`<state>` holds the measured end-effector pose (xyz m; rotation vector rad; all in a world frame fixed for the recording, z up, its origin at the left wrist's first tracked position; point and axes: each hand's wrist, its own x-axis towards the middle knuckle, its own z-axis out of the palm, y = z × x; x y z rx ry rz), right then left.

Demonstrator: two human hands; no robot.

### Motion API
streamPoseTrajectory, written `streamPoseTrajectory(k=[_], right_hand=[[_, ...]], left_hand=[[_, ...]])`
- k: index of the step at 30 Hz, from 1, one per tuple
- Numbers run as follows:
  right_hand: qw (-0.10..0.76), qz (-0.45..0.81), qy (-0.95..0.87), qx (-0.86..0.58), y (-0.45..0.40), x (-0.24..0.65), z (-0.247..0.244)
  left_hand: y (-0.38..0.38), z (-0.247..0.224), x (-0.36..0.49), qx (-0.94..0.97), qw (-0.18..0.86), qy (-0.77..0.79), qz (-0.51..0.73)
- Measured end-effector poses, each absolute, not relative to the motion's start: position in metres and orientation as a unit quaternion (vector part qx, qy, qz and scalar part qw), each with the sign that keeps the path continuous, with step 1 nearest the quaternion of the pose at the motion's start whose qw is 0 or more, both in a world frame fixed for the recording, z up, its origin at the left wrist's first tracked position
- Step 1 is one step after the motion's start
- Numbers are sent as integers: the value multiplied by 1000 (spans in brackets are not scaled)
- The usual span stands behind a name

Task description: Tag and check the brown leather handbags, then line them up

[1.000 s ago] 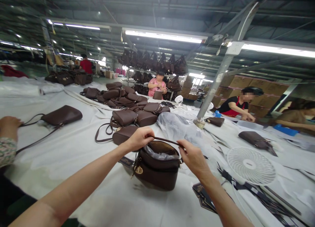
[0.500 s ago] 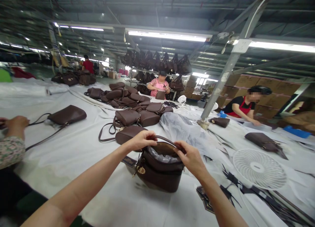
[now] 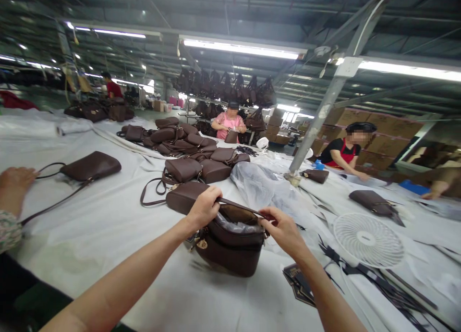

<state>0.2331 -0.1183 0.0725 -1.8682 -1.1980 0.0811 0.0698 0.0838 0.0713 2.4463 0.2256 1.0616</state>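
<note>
A dark brown handbag (image 3: 230, 252) stands upright in front of me on the white-covered table. Its top gapes, showing a tan lining and clear plastic stuffing (image 3: 239, 225). Across the opening runs a narrow brown strap (image 3: 239, 205), pulled nearly straight. My left hand (image 3: 205, 207) is closed round the strap's left end, above the bag's corner. At the other end, my right hand (image 3: 283, 226) pinches the strap near the bag's right rim. A gold charm (image 3: 201, 244) hangs at the bag's left side. Another brown bag (image 3: 183, 197) lies just behind my left hand.
Brown bags (image 3: 183, 168) are heaped farther back beside a clear plastic sheet (image 3: 259, 183). A white fan (image 3: 369, 240), black tags (image 3: 298, 284) and dark straps lie to the right. A co-worker's hand (image 3: 18, 183) is at far left; a metal post (image 3: 313, 130) rises from the table.
The strap has gone from arched to nearly straight between my hands. My left hand has turned and closed more fully round it. The co-worker's hand at left has shifted, and the view has moved slightly.
</note>
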Motion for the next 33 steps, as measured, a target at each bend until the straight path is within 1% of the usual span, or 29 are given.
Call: streamPoseTrajectory(k=[3,5,6,8,11,14,19,24,29,33], right_hand=[[476,146,-437,-749,-133,235,61],[498,210,-396,-742,-142,233,52],[509,221,-384,-738,-145,231,48],[529,205,-385,-728,-148,225,42],[536,146,-410,-723,-148,218,39],[543,136,-420,-714,-148,213,40],[575,147,-405,-696,-156,204,36],[623,153,-375,-669,-158,198,27],[671,172,-347,-632,-159,187,24],[717,208,-307,-590,-164,178,23]], left_hand=[[85,76,62,895,233,95,368],[78,81,53,895,205,132,374],[71,83,48,892,182,151,386],[51,86,38,885,131,157,418],[12,85,32,904,87,56,416],[-18,81,42,943,65,-2,326],[-33,81,70,978,65,41,195],[-37,90,75,991,45,28,120],[-38,94,73,994,15,3,107],[-40,91,72,989,-7,16,146]])
